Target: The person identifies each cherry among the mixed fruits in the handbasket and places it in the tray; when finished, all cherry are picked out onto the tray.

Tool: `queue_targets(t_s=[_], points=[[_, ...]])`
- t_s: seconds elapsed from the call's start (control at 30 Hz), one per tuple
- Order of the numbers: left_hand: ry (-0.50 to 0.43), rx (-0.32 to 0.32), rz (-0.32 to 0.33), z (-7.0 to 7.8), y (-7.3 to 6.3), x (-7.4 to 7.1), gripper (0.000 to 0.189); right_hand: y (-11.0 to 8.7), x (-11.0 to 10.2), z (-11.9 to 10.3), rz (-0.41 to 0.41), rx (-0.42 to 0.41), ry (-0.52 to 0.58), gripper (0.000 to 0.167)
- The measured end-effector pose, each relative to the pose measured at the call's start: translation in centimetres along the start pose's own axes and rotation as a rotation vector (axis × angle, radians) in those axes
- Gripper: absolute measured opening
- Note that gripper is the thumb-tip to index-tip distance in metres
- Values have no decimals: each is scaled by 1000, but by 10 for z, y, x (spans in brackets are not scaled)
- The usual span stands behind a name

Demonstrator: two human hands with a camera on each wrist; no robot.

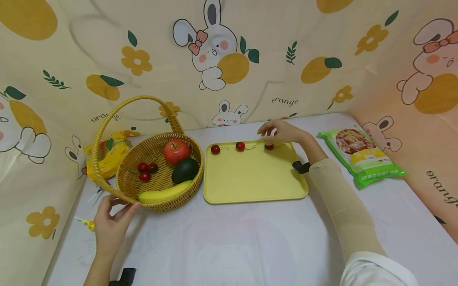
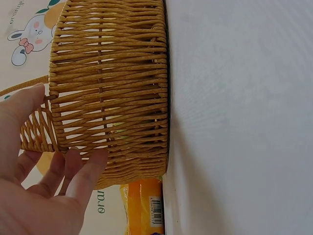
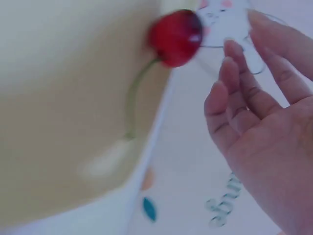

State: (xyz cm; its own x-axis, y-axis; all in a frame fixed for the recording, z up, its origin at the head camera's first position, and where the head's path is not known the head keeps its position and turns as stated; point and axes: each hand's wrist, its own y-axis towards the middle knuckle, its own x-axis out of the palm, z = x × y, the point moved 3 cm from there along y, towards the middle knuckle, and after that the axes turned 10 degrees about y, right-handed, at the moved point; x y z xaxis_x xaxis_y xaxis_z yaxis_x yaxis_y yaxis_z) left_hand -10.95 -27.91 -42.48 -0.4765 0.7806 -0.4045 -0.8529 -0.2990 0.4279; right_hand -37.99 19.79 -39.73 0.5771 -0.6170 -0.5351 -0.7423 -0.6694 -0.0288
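- Right cherry (image 3: 176, 39): lies on the tray at the far edge, toward the far right corner, its stem on the tray surface.
- Right hand (image 1: 280, 132): above the far edge, partly masking this cherry in the head view; fingers loosely bent, thumb and fingers parted, nothing held. The wrist view shows a gap between fingertips and cherry.
- Middle cherry (image 1: 240, 146) and left cherry (image 1: 215, 149): in line along the same edge, well apart.
- Tray (image 1: 255, 174): yellow, with rounded corners and a low rim; free surface extends from the cherry row to the near edge.
- Basket (image 1: 162, 180): just left of the tray, leaving little side room; contact between them cannot be determined.
- Left hand (image 1: 112, 226): partly closed, thumb and fingers holding the basket rim at the foot of the handle (image 1: 141, 97).
- Basket contents: cherry cluster (image 1: 144, 176), round red fruit (image 1: 176, 151), avocado (image 1: 185, 171), banana (image 1: 164, 194).
- Counter (image 1: 229, 242): broad open strip in front of the tray.
- Green bag (image 1: 361, 155): right of the tray, beyond the right forearm.
- Yellow packet (image 1: 115, 153): behind the basket's left side, close to the patterned cloth (image 1: 161, 51).
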Motion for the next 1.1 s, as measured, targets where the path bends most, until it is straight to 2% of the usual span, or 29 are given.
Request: queue_targets(t_s=[0.13, 0.27, 0.5, 0.6, 0.67, 0.73, 0.87, 0.93, 1.1], points=[[4, -5, 0, 2, 0, -2, 46, 21, 6, -27, -31, -58, 66, 35], [-16, 7, -2, 4, -1, -3, 45, 54, 29, -72, -119, -153, 116, 35], [-23, 20, -3, 3, -1, -3, 47, 119, 101, -160, -347, -315, 185, 37], [-11, 20, 0, 4, -1, -5, 47, 145, 136, -191, -438, -346, 215, 39], [-28, 26, 3, 8, -1, -5, 46, 160, 157, -207, -480, -327, 228, 41], [-41, 37, 6, 11, -1, -5, 45, 173, 177, -217, -501, -270, 237, 43], [-63, 51, 7, 10, -1, -4, 45, 191, 213, -222, -494, -127, 249, 49], [-56, 48, 5, 3, -1, -3, 46, 197, 227, -223, -488, -74, 265, 50], [-47, 31, -7, 1, 0, -1, 46, 204, 253, -221, -503, -46, 258, 54]])
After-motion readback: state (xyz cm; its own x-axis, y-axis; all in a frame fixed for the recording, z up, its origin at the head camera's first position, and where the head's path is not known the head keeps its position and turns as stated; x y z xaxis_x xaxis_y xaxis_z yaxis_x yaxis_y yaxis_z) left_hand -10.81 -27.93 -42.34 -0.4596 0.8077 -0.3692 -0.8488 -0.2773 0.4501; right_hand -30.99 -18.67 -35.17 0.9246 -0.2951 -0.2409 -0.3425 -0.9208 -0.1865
